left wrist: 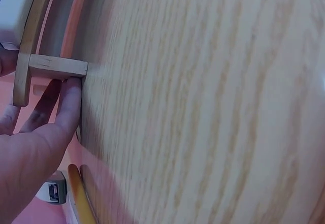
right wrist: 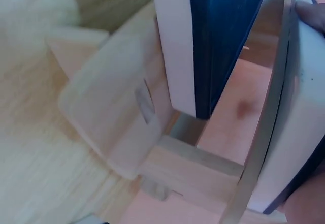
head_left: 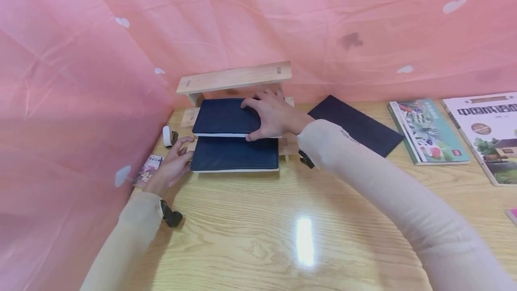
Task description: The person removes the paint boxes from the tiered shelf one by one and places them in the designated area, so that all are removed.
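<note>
A light wooden tiered rack (head_left: 234,80) stands against the pink cloth, with two dark blue hardcover notebooks lying on its tiers. My right hand (head_left: 271,113) spans the upper notebook (head_left: 224,118), thumb at its front edge and fingers spread over the cover. In the right wrist view, the thumb and a finger meet that notebook's white page edge (right wrist: 299,117). Below and in front lies the lower notebook (head_left: 234,155). At the rack's left end, my left hand (head_left: 174,165) grips the lower tier's wooden board (left wrist: 23,76), fingers around its crosspiece.
Right of the rack lie a flat black folder (head_left: 355,122), a green illustrated book (head_left: 432,131) and a white-covered book (head_left: 488,134). A small white-and-black device (head_left: 167,137) and a colourful booklet (head_left: 149,169) sit left, by the pink cloth (head_left: 101,102). The wooden table (head_left: 250,232) extends in front.
</note>
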Demonstrator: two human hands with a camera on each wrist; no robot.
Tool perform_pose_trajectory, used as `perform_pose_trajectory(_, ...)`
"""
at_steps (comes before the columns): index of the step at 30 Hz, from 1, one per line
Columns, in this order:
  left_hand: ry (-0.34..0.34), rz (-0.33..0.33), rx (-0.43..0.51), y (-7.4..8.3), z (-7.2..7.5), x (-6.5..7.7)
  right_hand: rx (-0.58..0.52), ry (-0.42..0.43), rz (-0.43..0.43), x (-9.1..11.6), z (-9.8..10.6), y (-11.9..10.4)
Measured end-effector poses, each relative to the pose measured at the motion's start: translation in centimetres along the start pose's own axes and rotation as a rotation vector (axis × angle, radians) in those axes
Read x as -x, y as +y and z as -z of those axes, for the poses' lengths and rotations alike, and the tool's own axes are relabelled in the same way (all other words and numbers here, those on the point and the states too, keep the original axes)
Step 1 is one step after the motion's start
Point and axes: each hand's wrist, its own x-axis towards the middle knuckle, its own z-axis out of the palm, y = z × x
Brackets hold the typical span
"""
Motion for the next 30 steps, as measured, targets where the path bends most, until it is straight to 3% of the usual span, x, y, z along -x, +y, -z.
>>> perform_pose_trajectory(15, -0.007, -0.012, 0.02, -0.2, -0.1, 0.0, -0.033, 0.125, -0.029, 2.8, 0.5, -0.6)
perform_pose_trajectory(22, 0.0, -0.002, -0.015, -0.4, -0.1, 0.1, -0.043, 0.199, -0.021, 5.8, 1.2, -0.4)
perform_pose_trajectory(30, -0.019, -0.025, 0.043, -0.4, 0.0, 0.1, -0.029, 0.31, -0.047, 9.9, 1.7, 0.0)
